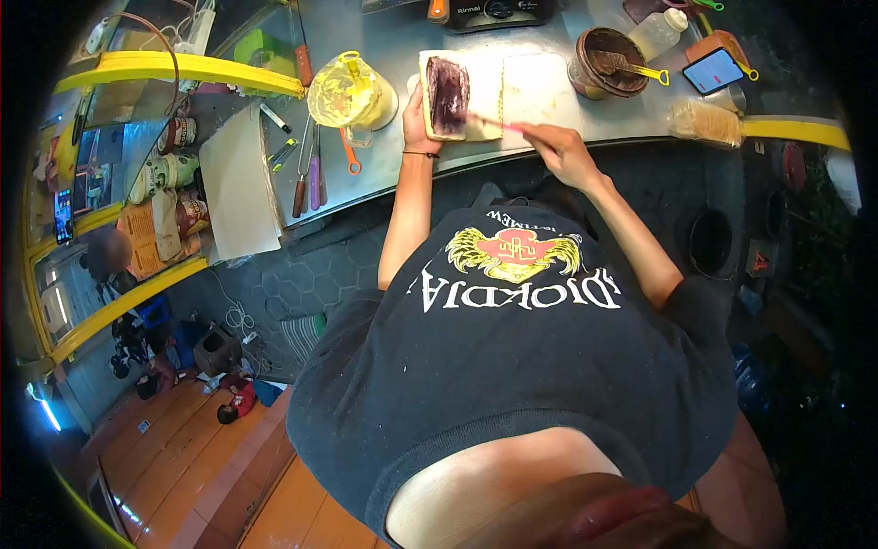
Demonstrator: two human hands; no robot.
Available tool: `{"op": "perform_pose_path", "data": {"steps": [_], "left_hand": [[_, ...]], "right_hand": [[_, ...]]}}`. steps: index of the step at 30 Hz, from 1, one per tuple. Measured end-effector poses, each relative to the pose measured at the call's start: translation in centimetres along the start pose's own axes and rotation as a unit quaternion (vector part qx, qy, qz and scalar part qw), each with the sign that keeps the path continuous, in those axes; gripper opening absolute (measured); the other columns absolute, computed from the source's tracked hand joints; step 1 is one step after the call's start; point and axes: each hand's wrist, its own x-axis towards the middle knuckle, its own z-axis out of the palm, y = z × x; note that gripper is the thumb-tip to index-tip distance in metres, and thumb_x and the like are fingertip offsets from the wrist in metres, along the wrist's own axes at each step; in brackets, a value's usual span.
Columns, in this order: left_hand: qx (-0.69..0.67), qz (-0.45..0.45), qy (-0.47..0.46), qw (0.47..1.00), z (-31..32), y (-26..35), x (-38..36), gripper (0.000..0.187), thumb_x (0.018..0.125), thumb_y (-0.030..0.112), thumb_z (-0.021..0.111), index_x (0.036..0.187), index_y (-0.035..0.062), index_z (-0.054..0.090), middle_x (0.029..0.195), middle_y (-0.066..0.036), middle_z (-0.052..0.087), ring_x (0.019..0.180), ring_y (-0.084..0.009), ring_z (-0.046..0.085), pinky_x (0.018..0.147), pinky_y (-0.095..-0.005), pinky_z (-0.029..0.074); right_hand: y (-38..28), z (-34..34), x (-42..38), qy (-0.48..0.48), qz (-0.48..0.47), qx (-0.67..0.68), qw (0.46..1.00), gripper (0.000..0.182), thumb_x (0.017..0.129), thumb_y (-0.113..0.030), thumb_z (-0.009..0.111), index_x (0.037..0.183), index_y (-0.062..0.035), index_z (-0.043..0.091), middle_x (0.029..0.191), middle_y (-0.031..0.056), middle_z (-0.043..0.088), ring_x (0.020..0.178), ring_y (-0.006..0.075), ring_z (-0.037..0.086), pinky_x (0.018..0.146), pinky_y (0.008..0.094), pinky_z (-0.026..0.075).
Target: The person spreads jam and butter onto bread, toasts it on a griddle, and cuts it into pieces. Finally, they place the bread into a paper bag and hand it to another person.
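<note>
A bread slice (pixel 448 96) coated with dark purple-brown spread lies on the worktop. My left hand (pixel 420 126) grips its left edge, with the fingers partly hidden beneath it. My right hand (pixel 565 154) is closed around the pinkish handle of a spreader (pixel 494 121), whose tip reaches the lower right of the dark coating. Directly to the right is a second, pale bread slice (pixel 538 90). A tub of dark spread (pixel 604 59) stands farther right, with a yellow-handled spatula (pixel 640 69) resting in it. To the left stands a jug (pixel 355 99) smeared with pale yellow cream.
Knives and a marker (pixel 273 117) lie left of the jug beside a white board (pixel 240 183). On the right are a phone (pixel 713 70), a stack of bread (pixel 704 123) and a squeeze bottle (pixel 658 33). A stove (pixel 494 13) stands behind. Yellow frame bars (pixel 183 69) border the counter.
</note>
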Motion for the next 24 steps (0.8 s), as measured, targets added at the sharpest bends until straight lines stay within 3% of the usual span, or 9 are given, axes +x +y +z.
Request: {"op": "perform_pose_path", "data": {"steps": [2, 4, 6, 8, 11, 15, 18, 22, 24], "left_hand": [[-0.019, -0.013, 0.006, 1.0, 0.1, -0.1, 0.1, 0.045, 0.103, 0.031, 0.032, 0.131, 0.0023, 0.052, 0.129, -0.014, 0.059, 0.115, -0.0294, 0.058, 0.104, -0.0445, 0.042], [0.006, -0.026, 0.09, 0.996, -0.7, -0.5, 1.3, 0.044, 0.103, 0.032, 0.032, 0.13, 0.0032, 0.052, 0.125, -0.014, 0.061, 0.114, -0.029, 0.058, 0.103, -0.0436, 0.044], [0.035, -0.038, 0.1, 0.994, -1.0, 0.2, 1.7, 0.043, 0.102, 0.03, 0.033, 0.128, 0.0032, 0.053, 0.124, -0.015, 0.061, 0.113, -0.0286, 0.059, 0.102, -0.0428, 0.044], [0.033, -0.072, 0.003, 0.997, -0.4, 1.1, 1.2, 0.041, 0.101, 0.026, 0.032, 0.13, 0.0037, 0.05, 0.124, -0.015, 0.061, 0.113, -0.0274, 0.059, 0.102, -0.0418, 0.045], [0.095, -0.027, -0.05, 0.994, 1.5, 1.8, 1.6, 0.043, 0.1, 0.021, 0.031, 0.14, 0.0062, 0.039, 0.132, -0.012, 0.054, 0.117, -0.0244, 0.056, 0.104, -0.0396, 0.043], [0.285, 0.041, -0.038, 0.957, 5.6, 0.4, 0.7, 0.052, 0.103, 0.021, 0.034, 0.152, 0.0067, 0.021, 0.148, -0.01, 0.039, 0.133, -0.0206, 0.042, 0.111, -0.0329, 0.032], [0.603, 0.131, -0.141, 0.774, 5.2, -0.4, 1.3, 0.047, 0.101, 0.016, 0.038, 0.145, -0.0006, 0.037, 0.152, -0.013, 0.035, 0.143, -0.0212, 0.027, 0.116, -0.0318, 0.02], [0.485, 0.061, -0.105, 0.866, 5.8, 0.7, 0.7, 0.047, 0.102, 0.019, 0.035, 0.146, 0.001, 0.036, 0.146, -0.012, 0.041, 0.135, -0.02, 0.038, 0.113, -0.0311, 0.027], [0.349, 0.073, -0.034, 0.934, 2.3, 0.9, 1.9, 0.047, 0.103, 0.025, 0.035, 0.143, 0.0021, 0.039, 0.14, -0.012, 0.05, 0.129, -0.021, 0.047, 0.11, -0.0336, 0.035]], "right_hand": [[0.0, 0.5, -0.7, 0.045, 0.047, -0.015, 0.998, 0.035, 0.086, 0.004, 0.06, 0.12, -0.006, 0.064, 0.096, 0.0176, 0.068, 0.086, 0.0287, 0.068, 0.076, 0.0343, 0.052], [-0.9, 1.4, -2.3, -0.056, 0.001, -0.056, 0.997, 0.035, 0.085, 0.0, 0.063, 0.12, -0.0066, 0.064, 0.096, 0.019, 0.068, 0.086, 0.0315, 0.068, 0.077, 0.0346, 0.052], [-0.9, 3.3, -3.3, 0.096, -0.063, 0.069, 0.991, 0.027, 0.091, -0.006, 0.061, 0.117, -0.0033, 0.066, 0.085, 0.012, 0.07, 0.065, 0.0206, 0.064, 0.061, 0.0329, 0.052], [-1.2, 2.7, -4.1, 0.092, 0.228, 0.297, 0.923, 0.025, 0.095, -0.01, 0.058, 0.116, -0.0007, 0.065, 0.068, 0.0016, 0.06, 0.051, 0.0087, 0.051, 0.049, 0.027, 0.047], [-1.9, 2.8, -1.6, 0.191, 0.222, 0.485, 0.824, 0.03, 0.097, -0.015, 0.057, 0.122, 0.0023, 0.061, 0.059, -0.007, 0.038, 0.046, 0.0031, 0.034, 0.044, 0.0223, 0.04], [-2.0, 4.2, 2.1, 0.266, 0.294, 0.489, 0.777, 0.028, 0.096, -0.017, 0.058, 0.117, 0.0026, 0.061, 0.056, -0.0099, 0.029, 0.045, 0.003, 0.028, 0.044, 0.0233, 0.039], [-4.9, 3.8, 4.2, 0.308, 0.242, 0.505, 0.769, 0.028, 0.097, -0.016, 0.056, 0.117, 0.0039, 0.06, 0.057, -0.0097, 0.03, 0.045, 0.0027, 0.028, 0.045, 0.0242, 0.041], [-3.9, 1.0, 4.4, 0.338, 0.19, 0.482, 0.786, 0.032, 0.096, -0.016, 0.057, 0.12, 0.0047, 0.059, 0.058, -0.0093, 0.031, 0.048, 0.0021, 0.031, 0.047, 0.0229, 0.047], [-2.1, 0.1, 4.1, 0.294, 0.187, 0.379, 0.857, 0.032, 0.096, -0.017, 0.059, 0.119, 0.0044, 0.061, 0.06, -0.0084, 0.034, 0.048, 0.002, 0.033, 0.046, 0.0228, 0.046]]}}
